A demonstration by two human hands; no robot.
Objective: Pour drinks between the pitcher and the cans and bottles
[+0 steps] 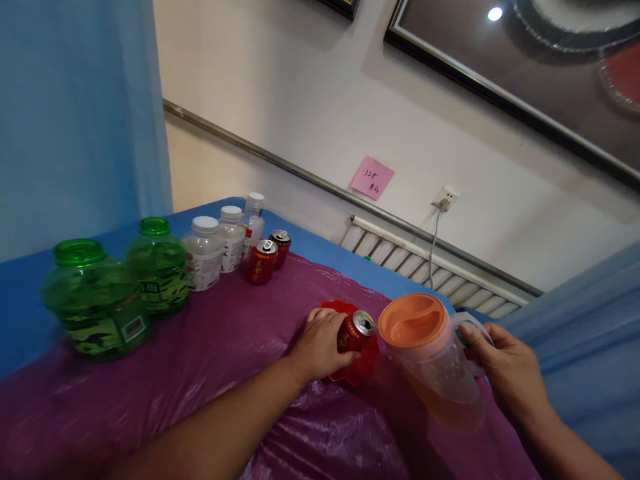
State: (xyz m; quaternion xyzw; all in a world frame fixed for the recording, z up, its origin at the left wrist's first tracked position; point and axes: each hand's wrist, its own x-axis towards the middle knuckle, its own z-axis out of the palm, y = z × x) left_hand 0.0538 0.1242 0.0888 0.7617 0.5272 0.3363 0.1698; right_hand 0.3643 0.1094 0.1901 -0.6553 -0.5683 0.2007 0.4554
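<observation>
Two hands, both clamped. Left hand (320, 347) wraps red can (356, 331); can sits on red dish (369, 365). Right hand (510, 373) grips handle of pitcher (435, 373): orange lid on, orange liquid inside. Pitcher just right of can, both on purple-covered table (225, 347). Far-left row: green jars (95, 300), white-capped bottles (205, 257), spare cans (263, 261).

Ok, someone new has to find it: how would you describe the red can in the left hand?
Start at the purple sheet and find the orange-lidded pitcher near its front right. Just left of it a red can sits on a red dish, gripped by the left hand. The other two red cans stand at the back beside the bottles, on no dish.
</observation>
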